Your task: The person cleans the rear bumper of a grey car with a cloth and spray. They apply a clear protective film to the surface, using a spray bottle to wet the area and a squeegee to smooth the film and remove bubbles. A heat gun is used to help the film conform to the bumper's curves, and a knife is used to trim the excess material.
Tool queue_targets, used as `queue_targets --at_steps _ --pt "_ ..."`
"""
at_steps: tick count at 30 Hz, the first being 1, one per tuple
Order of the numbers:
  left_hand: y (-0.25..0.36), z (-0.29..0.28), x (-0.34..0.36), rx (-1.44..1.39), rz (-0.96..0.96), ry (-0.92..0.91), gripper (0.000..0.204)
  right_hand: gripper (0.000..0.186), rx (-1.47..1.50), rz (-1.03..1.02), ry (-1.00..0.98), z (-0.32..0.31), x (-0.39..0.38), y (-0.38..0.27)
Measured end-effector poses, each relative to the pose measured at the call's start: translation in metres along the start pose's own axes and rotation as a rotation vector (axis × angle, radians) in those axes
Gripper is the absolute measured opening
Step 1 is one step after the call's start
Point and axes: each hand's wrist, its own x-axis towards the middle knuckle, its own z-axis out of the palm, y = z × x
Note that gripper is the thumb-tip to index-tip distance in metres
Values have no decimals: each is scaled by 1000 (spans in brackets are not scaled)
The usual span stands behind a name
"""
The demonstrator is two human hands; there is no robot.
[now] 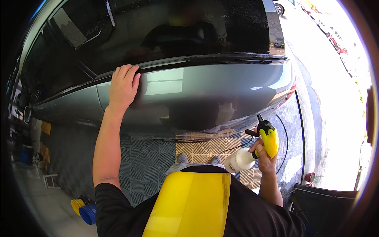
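A dark grey car (221,91) with black windows fills the space in front of me, its glossy side panel mirroring the surroundings. My left hand (124,85) lies on it, fingers laid over the black trim (166,63) below the window and holding nothing. Down at the right, my right hand (263,155) grips a spray bottle (241,159) by its neck, under the yellow and black spray head (269,138). The white bottle is tilted, its nozzle close to the lower rear of the car. Whether any spray is coming out cannot be seen.
Grey and tan grid tiles (146,166) cover the floor around my feet. A black hose (286,142) curves behind the bottle. Blue (88,213) and yellow (77,205) buckets stand at lower left, a dark bin-like object (325,205) at lower right. A yellow panel (189,205) covers my torso.
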Motion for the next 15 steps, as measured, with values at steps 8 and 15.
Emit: queue_targets --at_steps 8,15 --pt "86 46 75 -224 -1 -168 14 48 24 5 100 -15 -20 15" --pt "100 34 99 -150 -182 -448 10 51 30 22 101 -37 -29 26"
